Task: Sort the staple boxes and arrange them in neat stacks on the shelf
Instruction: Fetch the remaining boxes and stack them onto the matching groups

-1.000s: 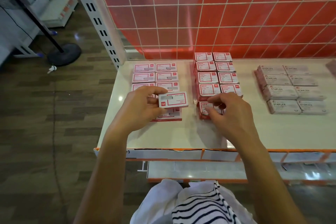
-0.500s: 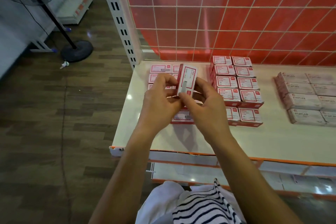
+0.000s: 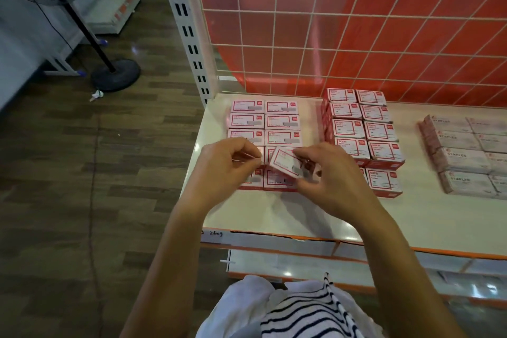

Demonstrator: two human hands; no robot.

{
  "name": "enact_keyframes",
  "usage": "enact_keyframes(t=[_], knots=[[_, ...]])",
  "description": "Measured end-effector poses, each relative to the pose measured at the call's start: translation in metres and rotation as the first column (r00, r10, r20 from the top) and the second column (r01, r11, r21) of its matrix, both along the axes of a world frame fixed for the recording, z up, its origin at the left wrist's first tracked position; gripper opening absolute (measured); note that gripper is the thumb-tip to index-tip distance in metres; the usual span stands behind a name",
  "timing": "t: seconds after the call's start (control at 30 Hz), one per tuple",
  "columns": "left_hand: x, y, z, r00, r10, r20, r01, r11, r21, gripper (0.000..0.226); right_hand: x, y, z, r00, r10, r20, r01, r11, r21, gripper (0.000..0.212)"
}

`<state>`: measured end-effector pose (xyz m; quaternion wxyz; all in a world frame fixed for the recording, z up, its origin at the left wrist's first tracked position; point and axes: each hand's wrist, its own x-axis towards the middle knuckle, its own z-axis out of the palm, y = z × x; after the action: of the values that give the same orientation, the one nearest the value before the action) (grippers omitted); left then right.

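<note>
A small red-and-white staple box (image 3: pixel 284 164) is pinched, tilted, between the thumb and fingers of my right hand (image 3: pixel 326 175), just above the front of the left group of red-and-white boxes (image 3: pixel 264 122). My left hand (image 3: pixel 225 170) hovers right beside it with curled fingers, its fingertips a small gap from the box's left corner. Whether it holds anything is hidden. A taller stacked group of the same boxes (image 3: pixel 362 129) stands to the right. Pale pink staple boxes (image 3: pixel 461 156) lie further right on the cream shelf (image 3: pixel 274 217).
A red back panel with a white wire grid (image 3: pixel 343 30) closes off the shelf behind. A white slotted upright (image 3: pixel 186 25) marks its left end. A fan stand base (image 3: pixel 116 75) sits on the wooden floor to the left. A lower shelf (image 3: pixel 301 263) juts out below.
The box stood upright between both hands half a second ago. Now it has dropped lower and lies tilted in my right hand, with my left hand drawn slightly away from it.
</note>
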<state>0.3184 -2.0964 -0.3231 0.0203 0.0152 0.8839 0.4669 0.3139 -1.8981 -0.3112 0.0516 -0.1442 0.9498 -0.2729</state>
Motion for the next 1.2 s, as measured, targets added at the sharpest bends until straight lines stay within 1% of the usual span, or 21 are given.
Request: enact_keyframes(t=[0.13,0.33,0.5,0.6,0.67,0.8,0.9,1.07,1.2], knots=[[0.0,-0.003,-0.005,0.985,0.161,-0.056,-0.163,0.987,-0.019,0.01,0.003,0.003,-0.005,0.996,0.076,0.041,-0.079,0.995,0.063,0.05],[-0.002,-0.003,-0.011,0.968,0.233,-0.097,-0.24,0.968,-0.071,0.015,0.006,-0.004,-0.012,0.993,0.115,0.04,-0.118,0.99,0.082,0.048],[0.001,0.001,-0.018,0.967,0.193,-0.168,-0.227,0.949,-0.216,0.021,0.008,-0.006,-0.016,0.995,0.096,0.008,-0.096,0.993,0.073,0.046],[0.002,0.004,-0.02,0.978,0.106,-0.178,-0.161,0.929,-0.333,0.026,0.007,-0.006,-0.016,0.998,0.062,-0.026,-0.061,0.996,0.058,0.036],[0.003,0.005,-0.02,0.983,0.05,-0.175,-0.114,0.921,-0.374,0.03,0.006,-0.006,-0.017,0.999,0.049,-0.018,-0.048,0.998,0.051,0.034],[0.004,0.009,-0.022,0.984,-0.019,-0.177,-0.056,0.912,-0.405,0.036,0.006,-0.004,-0.02,0.999,0.034,-0.032,-0.033,0.998,0.056,0.035],[0.003,0.01,-0.022,0.985,-0.027,-0.169,-0.046,0.907,-0.418,0.038,0.006,-0.004,-0.022,1.0,0.014,-0.019,-0.013,0.998,0.061,0.035],[0.002,0.009,-0.021,0.986,-0.066,-0.155,-0.01,0.897,-0.442,0.032,0.007,-0.004,-0.026,0.999,-0.03,-0.038,0.032,0.998,0.061,0.031],[0.002,0.012,-0.02,0.98,-0.078,-0.185,-0.015,0.891,-0.453,0.028,0.011,-0.004,-0.022,0.998,-0.044,-0.051,0.045,0.999,0.03,0.034]])
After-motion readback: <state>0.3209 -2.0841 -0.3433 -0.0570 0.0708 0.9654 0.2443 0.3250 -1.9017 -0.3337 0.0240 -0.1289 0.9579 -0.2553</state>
